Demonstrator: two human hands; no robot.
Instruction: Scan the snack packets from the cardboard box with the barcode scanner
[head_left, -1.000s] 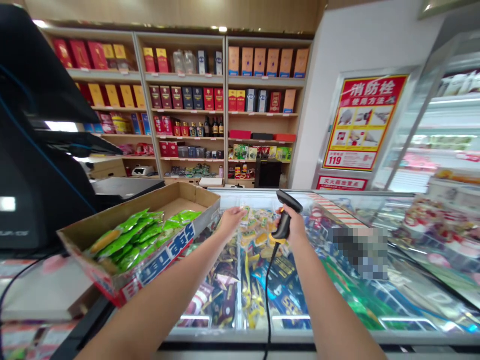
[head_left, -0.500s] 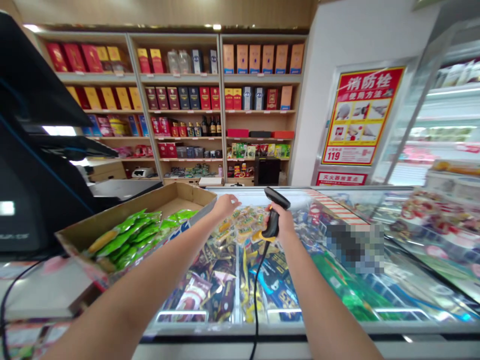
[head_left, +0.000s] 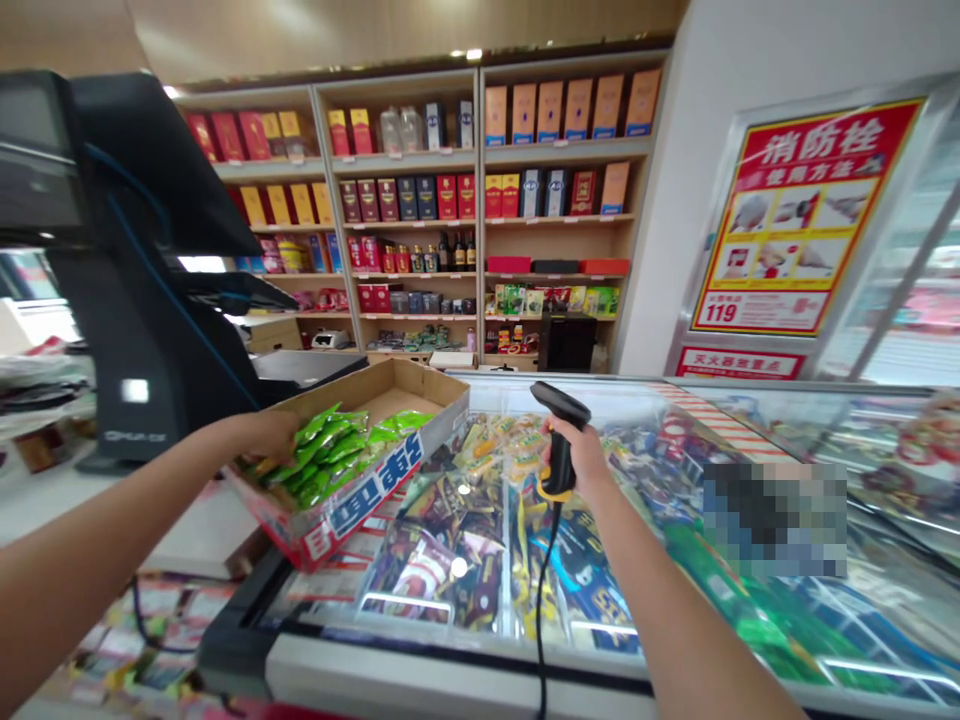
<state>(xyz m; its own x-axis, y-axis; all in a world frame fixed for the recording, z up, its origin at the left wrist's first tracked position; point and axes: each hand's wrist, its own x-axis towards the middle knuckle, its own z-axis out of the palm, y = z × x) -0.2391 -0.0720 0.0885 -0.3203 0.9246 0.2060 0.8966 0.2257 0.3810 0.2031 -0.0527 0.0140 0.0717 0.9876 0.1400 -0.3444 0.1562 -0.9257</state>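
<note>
Left of the right hand point(head_left: 589, 458), in the head view, held the left hand point(head_left: 264, 436) among green packets point(head_left: 330, 452) inside the cardboard box point(head_left: 379, 488); could not tell whether pinching any. Had the right hand wrapped round the scanner point(head_left: 559, 462). Probably called for lifting one packet by its edge, keeping the cord point(head_left: 539, 610) slack.

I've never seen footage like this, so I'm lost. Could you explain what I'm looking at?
No robot here: these are a person's bare hands, seen from one camera worn on the head, looking forward and down. The right hand grips a black scanner with a cord. The left hand reaches into a box of green packets; whether it holds one is hidden. The box sits at the left end of a glass-topped case, with packaged goods showing through.
</note>
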